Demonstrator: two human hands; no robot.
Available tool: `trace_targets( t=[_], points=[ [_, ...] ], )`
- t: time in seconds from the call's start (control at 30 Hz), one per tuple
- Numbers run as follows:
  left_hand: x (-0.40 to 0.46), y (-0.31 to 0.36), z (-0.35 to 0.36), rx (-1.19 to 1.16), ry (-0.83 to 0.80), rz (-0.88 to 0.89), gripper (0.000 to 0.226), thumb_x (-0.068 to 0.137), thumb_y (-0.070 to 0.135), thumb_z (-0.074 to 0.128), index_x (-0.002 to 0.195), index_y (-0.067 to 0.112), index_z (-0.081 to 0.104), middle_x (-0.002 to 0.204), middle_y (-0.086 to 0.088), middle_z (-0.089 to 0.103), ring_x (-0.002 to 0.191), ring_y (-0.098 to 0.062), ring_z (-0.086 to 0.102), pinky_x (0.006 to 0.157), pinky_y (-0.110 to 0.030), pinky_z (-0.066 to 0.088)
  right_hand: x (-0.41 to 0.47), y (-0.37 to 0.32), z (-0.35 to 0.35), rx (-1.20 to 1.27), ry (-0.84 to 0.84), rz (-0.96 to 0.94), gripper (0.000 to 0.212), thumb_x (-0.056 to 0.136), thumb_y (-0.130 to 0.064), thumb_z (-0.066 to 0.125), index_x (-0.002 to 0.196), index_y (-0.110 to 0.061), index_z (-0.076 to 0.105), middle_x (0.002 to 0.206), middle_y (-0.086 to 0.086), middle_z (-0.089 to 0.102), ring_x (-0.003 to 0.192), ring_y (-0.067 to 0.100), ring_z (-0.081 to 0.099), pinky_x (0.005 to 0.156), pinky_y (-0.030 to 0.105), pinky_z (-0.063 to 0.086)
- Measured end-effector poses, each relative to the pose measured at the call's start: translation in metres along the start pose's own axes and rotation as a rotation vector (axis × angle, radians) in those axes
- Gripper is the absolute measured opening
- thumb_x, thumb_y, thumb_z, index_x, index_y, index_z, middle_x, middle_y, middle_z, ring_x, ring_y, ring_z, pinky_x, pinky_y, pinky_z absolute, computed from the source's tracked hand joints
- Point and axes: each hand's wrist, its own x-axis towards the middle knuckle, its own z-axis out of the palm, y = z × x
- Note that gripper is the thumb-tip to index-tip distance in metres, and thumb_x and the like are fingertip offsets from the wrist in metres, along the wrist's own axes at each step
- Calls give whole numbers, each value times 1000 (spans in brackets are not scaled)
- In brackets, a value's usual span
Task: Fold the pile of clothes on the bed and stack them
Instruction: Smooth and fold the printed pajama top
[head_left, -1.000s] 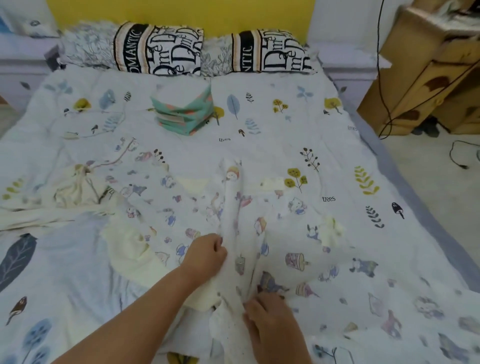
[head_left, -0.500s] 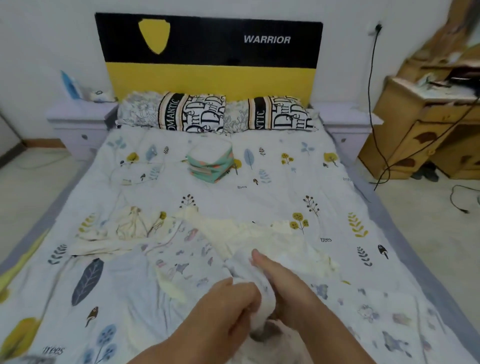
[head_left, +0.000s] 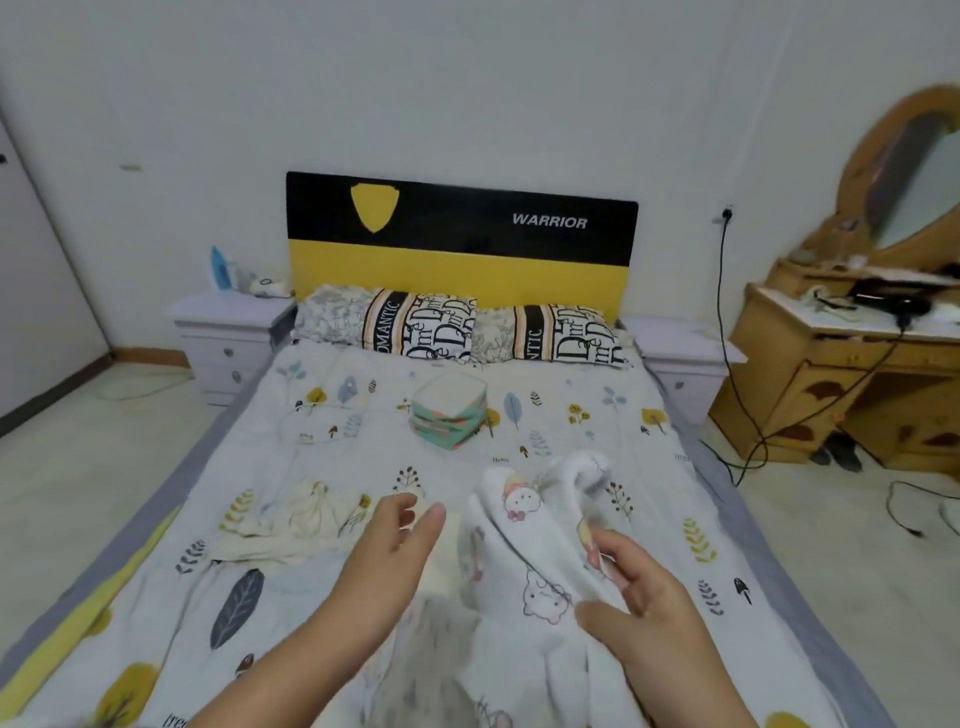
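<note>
Right hand (head_left: 644, 597) grip holding white printed garment (head_left: 524, 545), lifted over bed (head_left: 363, 426); left hand (head_left: 395, 545) grip wide, just beside.

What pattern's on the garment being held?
White with pastel cartoon animals, on the garment gripped by the right hand; head view.

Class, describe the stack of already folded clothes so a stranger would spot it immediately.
Start at the black-and-yellow headboard and drop past the lettered pillows. On the leaf-print bedspread just below them sits the folded stack. It alone is a neat block with teal edges; the other garments lie loose.
</note>
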Motion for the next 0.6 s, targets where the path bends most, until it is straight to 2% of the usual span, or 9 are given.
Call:
trace_targets(
  t=[0.07, 0.1, 0.17, 0.27, 0.37, 0.43, 0.53, 0.57, 0.6],
  points=[
    [-4, 26, -1, -170, -274, -206, 63, 75, 68, 44, 122, 26, 50, 127, 5, 52, 118, -17, 50, 101, -38, 40, -23, -13, 10, 17, -13, -68, 53, 75, 33, 39, 98, -5, 66, 89, 9, 74, 71, 14, 68, 56, 19, 51],
    [-8, 35, 3, -320, -431, -266, 71, 68, 72, 46, 119, 24, 56, 123, 2, 59, 115, -20, 55, 99, -41, 43, -34, -15, 15, -8, -20, -107, 52, 75, 33, 40, 97, -6, 67, 89, 10, 74, 72, 15, 67, 59, 19, 51],
    [-18, 43, 11, -539, -599, -275, 63, 74, 61, 58, 117, 15, 64, 110, -10, 68, 103, -25, 64, 89, -40, 49, -52, -21, 26, -103, -43, -167, 48, 77, 29, 44, 92, -10, 69, 85, 7, 74, 73, 13, 65, 65, 18, 49],
    [-33, 50, 19, -505, -621, -100, 33, 81, 21, 69, 110, 6, 66, 103, -19, 69, 93, -28, 67, 77, -35, 53, -75, -24, 35, -188, 15, -182, 37, 76, 22, 53, 85, -11, 68, 77, 5, 71, 69, 7, 61, 64, 14, 45],
    [-43, 54, 9, -573, -615, 4, 30, 75, 17, 67, 102, 7, 71, 105, -19, 69, 95, -29, 68, 72, -32, 56, -89, -26, 23, -197, 308, -204, 31, 72, 11, 68, 88, -14, 61, 82, 6, 64, 68, 7, 56, 60, 11, 42],
    [-50, 59, 0, -587, -655, 84, 29, 73, 16, 62, 99, 9, 73, 101, -17, 71, 92, -27, 69, 68, -29, 56, -96, -33, 10, -191, 475, -196, 31, 78, -17, 70, 103, -23, 53, 103, 3, 58, 93, 8, 56, 73, 14, 41],
    [-66, 68, -3, -534, -728, 184, 25, 62, 12, 67, 83, 18, 77, 85, -9, 74, 77, -18, 71, 60, -24, 54, -91, -42, -5, -160, 372, 34, 85, 64, -62, 61, 138, -27, 36, 132, -6, 44, 130, 17, 39, 103, 33, 33],
    [-71, 71, -1, -513, -761, 207, 27, 56, 15, 69, 82, 19, 77, 83, -7, 74, 76, -16, 71, 60, -23, 54, -94, -45, -6, -83, 302, 64, 89, 62, -65, 64, 137, -24, 41, 136, -4, 46, 133, 22, 38, 109, 41, 29],
    [-76, 73, 1, -501, -791, 224, 29, 53, 20, 70, 81, 20, 77, 83, -6, 74, 75, -16, 71, 61, -24, 54, -98, -46, -7, 3, 223, 53, 77, 66, -61, 66, 130, -20, 54, 134, 1, 52, 132, 27, 40, 111, 48, 28]
  ],
)
